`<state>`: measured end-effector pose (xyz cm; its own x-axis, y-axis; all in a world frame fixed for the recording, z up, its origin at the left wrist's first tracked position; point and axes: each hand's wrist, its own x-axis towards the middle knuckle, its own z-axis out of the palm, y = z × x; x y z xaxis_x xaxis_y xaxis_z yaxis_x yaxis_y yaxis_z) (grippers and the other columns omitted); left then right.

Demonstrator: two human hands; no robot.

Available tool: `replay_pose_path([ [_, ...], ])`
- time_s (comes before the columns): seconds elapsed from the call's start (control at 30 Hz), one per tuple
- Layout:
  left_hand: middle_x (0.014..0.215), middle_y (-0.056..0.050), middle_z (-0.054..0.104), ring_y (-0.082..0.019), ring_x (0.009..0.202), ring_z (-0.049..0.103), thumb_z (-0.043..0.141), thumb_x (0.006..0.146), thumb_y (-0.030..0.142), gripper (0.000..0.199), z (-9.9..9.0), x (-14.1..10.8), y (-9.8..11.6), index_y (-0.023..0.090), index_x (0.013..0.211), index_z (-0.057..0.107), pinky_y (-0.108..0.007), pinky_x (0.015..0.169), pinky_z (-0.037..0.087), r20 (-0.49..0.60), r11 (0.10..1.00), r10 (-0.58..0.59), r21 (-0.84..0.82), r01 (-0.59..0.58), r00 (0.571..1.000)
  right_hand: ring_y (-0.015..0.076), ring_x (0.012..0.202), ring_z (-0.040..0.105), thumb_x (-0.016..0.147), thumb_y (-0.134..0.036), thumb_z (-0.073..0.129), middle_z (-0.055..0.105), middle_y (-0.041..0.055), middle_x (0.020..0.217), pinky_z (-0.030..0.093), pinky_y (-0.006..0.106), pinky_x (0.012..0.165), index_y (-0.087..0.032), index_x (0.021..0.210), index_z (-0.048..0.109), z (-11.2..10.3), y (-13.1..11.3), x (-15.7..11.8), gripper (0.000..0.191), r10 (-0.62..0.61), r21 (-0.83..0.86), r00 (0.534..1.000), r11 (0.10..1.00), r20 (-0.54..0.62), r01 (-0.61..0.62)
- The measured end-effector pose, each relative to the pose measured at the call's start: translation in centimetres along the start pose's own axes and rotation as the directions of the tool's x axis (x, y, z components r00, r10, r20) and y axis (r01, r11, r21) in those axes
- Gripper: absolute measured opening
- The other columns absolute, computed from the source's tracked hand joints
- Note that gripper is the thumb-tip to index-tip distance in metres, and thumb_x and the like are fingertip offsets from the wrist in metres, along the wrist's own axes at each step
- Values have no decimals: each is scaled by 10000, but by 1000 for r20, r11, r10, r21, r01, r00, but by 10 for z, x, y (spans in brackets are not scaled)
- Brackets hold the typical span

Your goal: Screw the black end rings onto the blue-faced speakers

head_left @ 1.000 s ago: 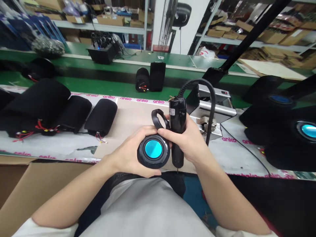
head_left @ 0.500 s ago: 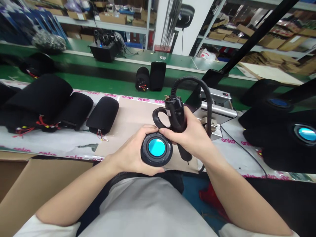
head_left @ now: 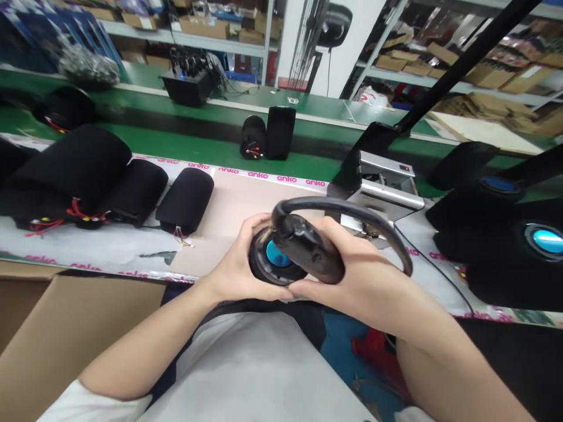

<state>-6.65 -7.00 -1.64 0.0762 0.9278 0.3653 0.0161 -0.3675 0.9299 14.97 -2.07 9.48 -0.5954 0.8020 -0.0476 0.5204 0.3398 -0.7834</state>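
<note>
My left hand (head_left: 233, 269) is wrapped round a round black speaker (head_left: 259, 266), whose shiny blue centre (head_left: 276, 254) faces up at me. In my right hand (head_left: 365, 266) is a black corded electric screwdriver (head_left: 310, 249), tilted with its cable end toward my face and over the speaker's right part. The screwdriver's tip is hidden. My right thumb lies at the speaker's near edge, close to my left thumb. Brown cardboard (head_left: 237, 199) covers the bench under both hands.
Black cloth-covered cylinders (head_left: 187, 199) with loose wires lie to the left. Two more black cylinders (head_left: 253, 138) stand on the green belt ahead. A silver machine (head_left: 389, 187) stands at right, near black speakers (head_left: 497, 246). An open carton (head_left: 88, 328) is at lower left.
The screwdriver has tipped from near upright to leaning over the speaker, and its cable has swung down right. My right thumb moved to the speaker's near side. The black ring is hidden now.
</note>
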Motion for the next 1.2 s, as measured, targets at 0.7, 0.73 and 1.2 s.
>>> replay_pose_path([
  [0.7,1488,-143,636,-384,1393,648,1079,561,411,1056,8,-2,7,278,1402,453,-549,1200,509,-28,991,-79,-114,75,996,312,983,729,662,-566,1008,741,16,936,602,404,778,-378,1227,746,18,5,-6,650,86,76,983,994,-163,-74],
  [0.73,1493,-144,634,-384,1400,646,1080,562,391,1052,9,-2,7,278,1398,452,-552,1207,505,-27,989,-83,-128,79,996,294,863,717,668,-595,994,705,13,826,568,372,670,-363,1196,745,18,4,-6,629,96,41,982,995,-161,-91],
  [1.2,1510,-139,606,-395,1381,646,1062,569,368,1097,12,-8,-3,297,1468,437,-558,1182,529,-26,989,-65,-135,61,998,284,1026,766,771,-497,949,756,50,1213,663,349,763,-338,1316,691,18,1,-13,624,-20,-171,991,985,-132,-2],
])
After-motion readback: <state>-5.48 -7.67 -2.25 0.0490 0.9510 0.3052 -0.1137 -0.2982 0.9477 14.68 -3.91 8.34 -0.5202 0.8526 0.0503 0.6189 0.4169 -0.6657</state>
